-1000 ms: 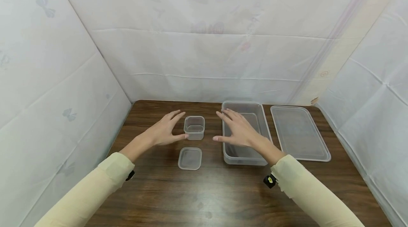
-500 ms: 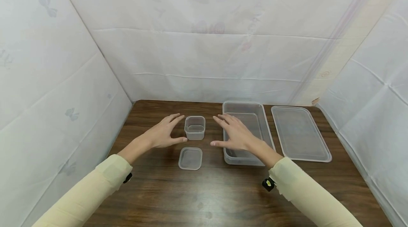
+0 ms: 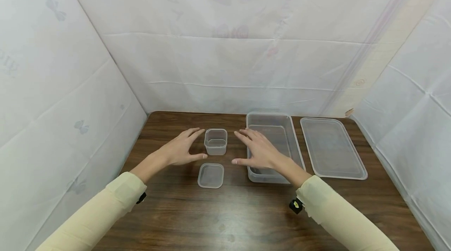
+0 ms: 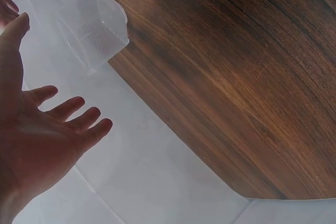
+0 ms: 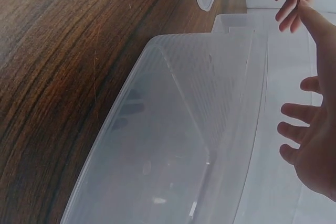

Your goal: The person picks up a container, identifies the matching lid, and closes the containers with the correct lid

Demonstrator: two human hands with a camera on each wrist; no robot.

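A small clear square container stands on the dark wooden table, and its small lid lies just in front of it. My left hand hovers to the container's left with fingers spread, holding nothing. On the container's right my right hand hovers with fingers spread, above the left edge of a large clear rectangular container. Neither hand touches the small container.
A large flat clear lid lies to the right of the big container. White sheeting walls close in the table at the back and on both sides. Bare wood shows at the table's near side.
My right hand has drifted left, off the big container and toward the small one. My left hand has barely moved.
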